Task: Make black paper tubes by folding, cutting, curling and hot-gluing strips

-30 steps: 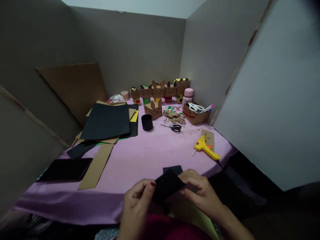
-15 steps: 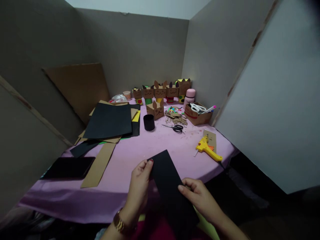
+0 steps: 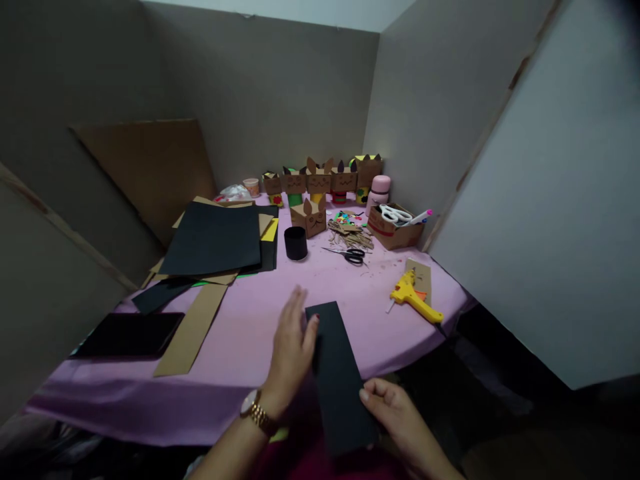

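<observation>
A black sheet of card (image 3: 336, 373), long and narrow, hangs over the near table edge and my lap. Its right edge is pinched between the thumb and fingers of my right hand (image 3: 387, 403). At its upper left side my left hand (image 3: 295, 340) has its fingers stretched out, the thumb lying close to or against the card's edge. A gold wristwatch (image 3: 257, 408) is on my left wrist. Beyond the hands stand a short black paper tube (image 3: 296, 244) and a cardboard cat head (image 3: 310, 219). Black-handled scissors (image 3: 353, 255) lie to the right of the tube.
A yellow glue gun (image 3: 415, 297) rests at the right on the pink cloth (image 3: 260, 320). Black sheets (image 3: 213, 239), a cardboard strip (image 3: 193, 330) and a dark tablet-like slab (image 3: 130, 335) lie left. Behind are several cat figures (image 3: 319, 181), cardboard scraps (image 3: 350, 235) and a box (image 3: 395, 233) holding white scissors.
My left hand has let go its pinch on the card's top corner, its fingers now straightened. The card has turned more upright, and my right hand has moved slightly down.
</observation>
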`<state>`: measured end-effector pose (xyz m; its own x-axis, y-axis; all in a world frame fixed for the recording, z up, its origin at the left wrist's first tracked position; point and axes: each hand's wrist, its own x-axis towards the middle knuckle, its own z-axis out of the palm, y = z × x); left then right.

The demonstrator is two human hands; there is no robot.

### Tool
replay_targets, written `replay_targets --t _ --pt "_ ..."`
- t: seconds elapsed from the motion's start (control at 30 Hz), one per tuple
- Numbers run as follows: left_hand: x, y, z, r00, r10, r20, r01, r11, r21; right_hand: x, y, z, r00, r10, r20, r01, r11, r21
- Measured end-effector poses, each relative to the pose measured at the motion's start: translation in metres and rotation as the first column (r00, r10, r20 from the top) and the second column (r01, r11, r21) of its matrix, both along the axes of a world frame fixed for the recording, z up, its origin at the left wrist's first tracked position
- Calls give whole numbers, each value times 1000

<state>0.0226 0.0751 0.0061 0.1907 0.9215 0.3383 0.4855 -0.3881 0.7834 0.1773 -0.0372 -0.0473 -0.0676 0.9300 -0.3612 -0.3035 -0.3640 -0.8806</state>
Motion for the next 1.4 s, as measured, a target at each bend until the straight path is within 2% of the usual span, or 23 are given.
replay_targets --t 0.07,0.13,0.27,0.4,0.5,0.53,0.57,0.6,0.63,0.67,0.7,0.73,0.83,0.97,1.13,1.27,1.33,1.37,1.4 --pt "5 -10 -1 973 -136 -189 141 990 15 -1 -1 -6 1000 6 5 -6 1000 19" --pt "11 -16 -4 910 -220 -352 234 972 -4 -3 -2 -10 999 33 11 -33 999 25" --pt "19 -16 -9 797 -232 -558 265 964 -22 -8 -11 -16 983 176 43 -174 983 -58" --pt "18 -12 -7 730 -208 -651 266 964 -10 -3 -23 -23 963 246 111 -236 967 -90" --pt "16 -11 -3 706 -193 -682 267 964 3 19 -24 -8 889 352 294 -355 934 -44" --pt "15 -11 -2 701 -189 -688 267 964 7 30 -20 2 870 316 378 -327 944 -37" --pt "15 -10 -1 697 -185 -693 267 964 11 43 -13 13 854 173 491 -218 975 36" --pt "16 -9 -1 695 -182 -696 267 964 14 56 -4 25 783 -11 622 -135 973 188" --pt "16 -9 -1 693 -179 -698 266 964 17 69 7 36 651 -203 731 -68 944 322" --pt "16 -8 -1 692 -176 -700 266 964 21 82 20 45 465 -363 808 -35 904 426" --pt "16 -7 -2 691 -173 -702 266 964 24 94 33 52 244 -455 856 -54 875 481" --pt "16 -6 -3 690 -171 -703 266 964 27 104 48 57 158 -479 863 -53 869 492" --pt "16 -5 -6 690 -161 -706 265 963 40 124 85 58 18 -465 885 -32 884 465" --pt "15 -4 -10 688 -148 -710 263 963 53 130 106 45 -72 -411 909 2 911 413" --pt "20 -8 -10 674 -128 -728 233 971 45 135 100 37 -63 -452 890 -6 892 453" --pt "25 -14 -5 660 -122 -741 207 978 24 134 91 46 0 -589 808 7 808 589" --pt "26 -15 -3 654 -136 -744 204 979 1 125 85 55 158 -663 732 73 747 661" --pt "26 -15 -2 653 -148 -743 210 978 -10 117 81 60 325 -684 653 148 719 679" --pt "26 -15 -1 653 -164 -740 222 975 -20 108 78 64 509 -664 548 236 720 653"
